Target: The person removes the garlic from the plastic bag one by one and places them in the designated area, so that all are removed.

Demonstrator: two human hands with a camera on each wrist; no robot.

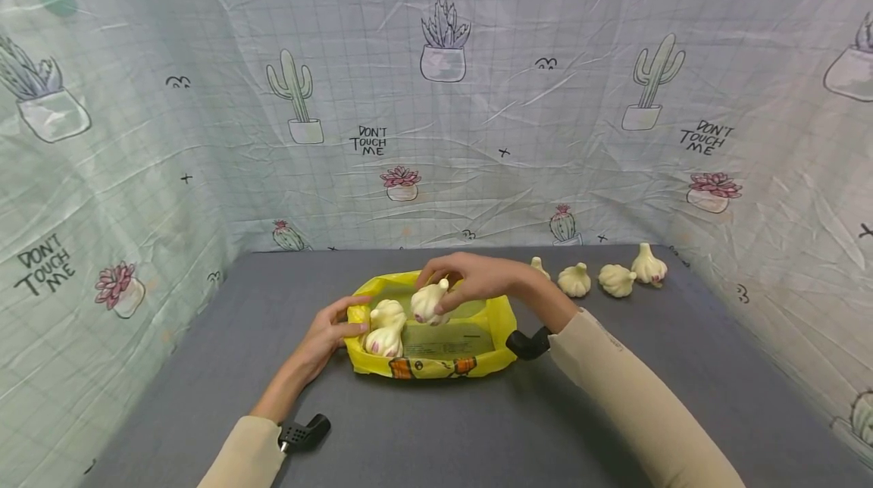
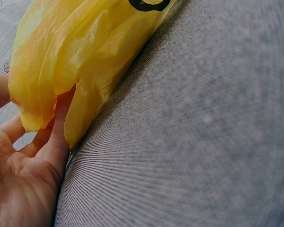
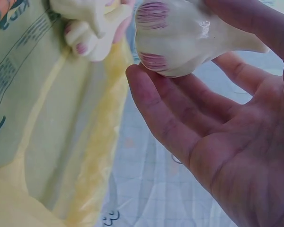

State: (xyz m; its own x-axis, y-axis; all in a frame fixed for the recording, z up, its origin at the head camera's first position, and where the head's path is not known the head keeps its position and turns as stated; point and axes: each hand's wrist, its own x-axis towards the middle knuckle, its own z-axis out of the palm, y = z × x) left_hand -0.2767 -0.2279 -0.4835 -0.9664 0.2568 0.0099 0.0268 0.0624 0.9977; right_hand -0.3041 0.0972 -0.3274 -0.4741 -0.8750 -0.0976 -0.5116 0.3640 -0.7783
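A yellow plastic bag (image 1: pixel 436 368), its mouth spread wide like a shallow tray, lies on the grey table. My left hand (image 1: pixel 320 336) grips its left edge; the left wrist view shows the fingers (image 2: pixel 61 118) against the crinkled yellow plastic (image 2: pixel 85 56). Over the bag's opening, my right hand (image 1: pixel 470 279) holds a white garlic bulb (image 1: pixel 428 305) between thumb and fingers. Purple streaks mark that garlic bulb (image 3: pixel 175 38) in the right wrist view. Two more garlic bulbs (image 1: pixel 385 340) lie inside the bag at its left end.
Several garlic bulbs stand in a row at the back right of the table, among them one bulb (image 1: pixel 575 280) near my right forearm and another (image 1: pixel 649 264) farthest right. A plant-printed cloth (image 1: pixel 436 117) hangs behind and along both sides of the table.
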